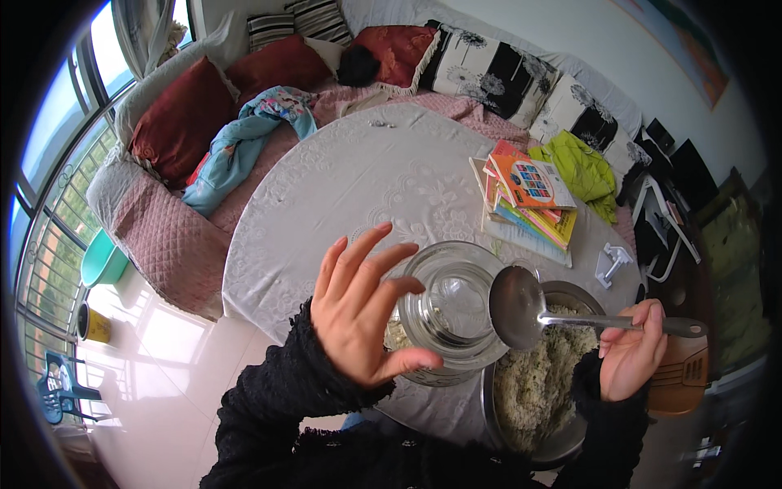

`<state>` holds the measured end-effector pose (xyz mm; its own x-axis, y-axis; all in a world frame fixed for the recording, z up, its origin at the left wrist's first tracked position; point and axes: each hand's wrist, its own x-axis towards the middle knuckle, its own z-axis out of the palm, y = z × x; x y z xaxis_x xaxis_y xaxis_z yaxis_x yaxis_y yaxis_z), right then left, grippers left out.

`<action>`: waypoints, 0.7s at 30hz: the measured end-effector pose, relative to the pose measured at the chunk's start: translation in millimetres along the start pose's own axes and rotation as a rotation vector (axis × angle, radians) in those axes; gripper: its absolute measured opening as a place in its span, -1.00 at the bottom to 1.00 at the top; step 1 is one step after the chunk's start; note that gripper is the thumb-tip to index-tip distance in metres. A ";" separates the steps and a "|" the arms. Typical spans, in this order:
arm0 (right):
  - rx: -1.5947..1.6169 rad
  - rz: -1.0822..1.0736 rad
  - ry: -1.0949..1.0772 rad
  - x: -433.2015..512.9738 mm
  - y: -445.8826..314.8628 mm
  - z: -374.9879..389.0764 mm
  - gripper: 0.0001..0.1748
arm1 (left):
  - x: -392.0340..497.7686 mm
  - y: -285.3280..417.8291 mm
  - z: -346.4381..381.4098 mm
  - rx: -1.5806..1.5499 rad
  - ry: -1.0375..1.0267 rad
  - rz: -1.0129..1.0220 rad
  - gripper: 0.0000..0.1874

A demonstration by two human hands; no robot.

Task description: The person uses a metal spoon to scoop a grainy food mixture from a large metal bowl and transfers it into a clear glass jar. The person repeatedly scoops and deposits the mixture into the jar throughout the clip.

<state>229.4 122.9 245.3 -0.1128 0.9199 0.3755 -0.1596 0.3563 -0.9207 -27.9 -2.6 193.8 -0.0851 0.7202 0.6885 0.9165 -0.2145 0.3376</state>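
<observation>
My right hand grips the long handle of a metal ladle between thumb and fingers. The ladle's bowl hangs over the right edge of a wide-mouthed glass jar. My left hand hovers at the jar's left side, fingers spread and curved, holding nothing; whether its thumb touches the glass I cannot tell. Some pale food shows through the jar's lower left wall. To the right of the jar, a steel basin holds a pale, crumbly food mixture with green bits.
Stacked books and a white plastic fitting lie on the cloth-covered round table. Around it curves a sofa with cushions and a blue garment. A brown stool stands at right, a blue plastic chair at left.
</observation>
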 end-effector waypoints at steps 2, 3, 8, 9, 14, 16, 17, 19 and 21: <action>0.024 0.012 0.005 -0.1 0.5 -1.6 -0.68 | 1.1 0.9 -2.6 -0.187 0.003 -0.039 -0.37; 0.043 0.017 0.017 -0.2 0.9 -2.4 -0.68 | 2.2 2.1 -2.9 -0.270 -0.024 -0.071 -0.43; 0.055 -0.010 0.009 -2.0 1.3 -8.7 -0.68 | 13.5 5.6 4.2 -0.378 -0.125 -0.068 -0.69; 0.051 -0.023 0.012 -3.0 0.7 -10.7 -0.68 | 15.3 7.0 6.6 -0.337 -0.138 -0.038 -0.68; 0.028 -0.080 0.049 -7.7 -5.3 -27.4 -0.68 | 19.7 16.9 14.6 -0.155 -0.043 0.018 -0.77; 0.017 -0.089 0.106 -11.5 -7.3 -37.0 -0.68 | 22.0 17.7 15.0 -0.131 -0.013 -0.017 -0.85; 0.014 -0.087 0.139 -13.9 -7.6 -42.3 -0.68 | 22.8 17.9 14.6 -0.125 -0.017 -0.028 -0.87; 0.008 -0.082 0.205 -18.4 -7.9 -54.4 -0.69 | 22.9 18.6 14.6 -0.113 -0.026 -0.051 -0.87; -0.003 -0.061 0.233 -23.2 -6.6 -66.8 -0.70 | 21.9 22.1 18.3 -0.106 -0.015 -0.095 -0.86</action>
<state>298.6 110.2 235.5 0.1268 0.9093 0.3964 -0.1559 0.4129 -0.8973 -2.4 20.5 204.6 -0.1624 0.7502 0.6409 0.8583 -0.2130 0.4668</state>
